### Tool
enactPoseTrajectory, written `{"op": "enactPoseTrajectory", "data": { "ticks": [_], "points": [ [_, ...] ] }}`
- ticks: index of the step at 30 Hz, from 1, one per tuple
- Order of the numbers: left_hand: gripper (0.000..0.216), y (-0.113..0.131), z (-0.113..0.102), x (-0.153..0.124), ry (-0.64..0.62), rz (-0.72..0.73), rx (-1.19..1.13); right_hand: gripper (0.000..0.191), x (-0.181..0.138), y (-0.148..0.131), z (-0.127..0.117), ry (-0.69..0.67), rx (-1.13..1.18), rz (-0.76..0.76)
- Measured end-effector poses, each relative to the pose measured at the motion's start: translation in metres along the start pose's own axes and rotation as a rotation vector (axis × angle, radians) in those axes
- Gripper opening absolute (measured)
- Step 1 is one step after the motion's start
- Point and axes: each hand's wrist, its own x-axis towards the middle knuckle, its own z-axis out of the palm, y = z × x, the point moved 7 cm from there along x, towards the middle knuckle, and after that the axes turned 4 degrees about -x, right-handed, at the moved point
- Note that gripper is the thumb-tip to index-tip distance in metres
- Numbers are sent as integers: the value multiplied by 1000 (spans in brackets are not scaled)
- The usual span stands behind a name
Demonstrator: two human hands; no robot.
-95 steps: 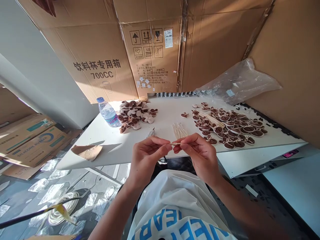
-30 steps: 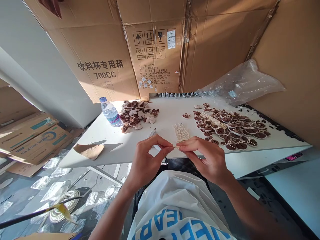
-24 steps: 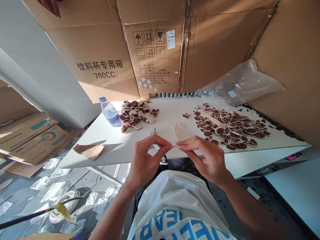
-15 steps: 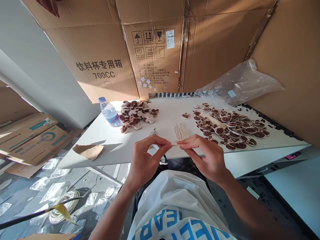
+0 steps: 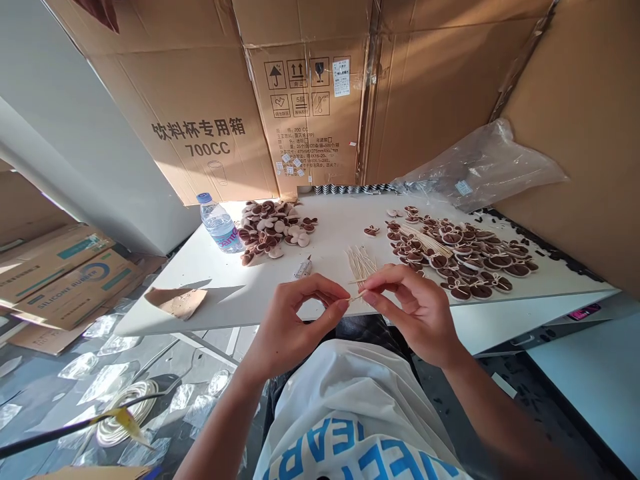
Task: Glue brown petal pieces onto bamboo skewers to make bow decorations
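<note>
A thin cream cord [image 5: 355, 297] runs between my two hands, just above the table's front edge. My left hand [image 5: 300, 327] pinches one end of it between thumb and fingertips. From the other side, my right hand [image 5: 417, 310] pinches it with thumb and forefinger. Right behind the fingers lies a bundle of similar cream cords [image 5: 361, 261] on the table. A small white tube with a pointed tip [image 5: 303, 267] lies behind my left hand. To the right spreads a heap of brown and cream round pieces with cord bows [image 5: 465, 250].
Brown and cream rounded pieces [image 5: 273, 227] are piled at the back left, beside a water bottle [image 5: 220, 223]. A torn cardboard piece [image 5: 176, 302] lies on the white table [image 5: 235, 310]. Large cartons [image 5: 310, 87] stand behind, with a clear plastic bag [image 5: 490, 167] against them.
Both hands have shifted slightly, the fingertips now a little farther apart with more cord showing between them. The white tube behind my left hand shows more fully.
</note>
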Motion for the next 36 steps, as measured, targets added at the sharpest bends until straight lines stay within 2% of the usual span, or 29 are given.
{"op": "enactPoseTrajectory", "data": {
  "ticks": [4, 11, 18, 24, 36],
  "points": [
    [10, -1, 3, 0, -49, 0, -8, 10, 0, 4, 2, 10, 74, 56],
    [7, -2, 5, 0, -51, 4, -69, 17, -1, 9, 7, 18, 168, 152],
    [11, -9, 5, 4, -6, -78, -222, 17, -3, 8, 12, 9, 189, 186],
    [22, -13, 11, 3, -51, -145, -363, 16, -3, 11, 14, -37, 181, 213],
    [21, -10, 14, 3, -72, -131, -329, 19, -4, 13, 16, -49, 227, 260]
  ]
}}
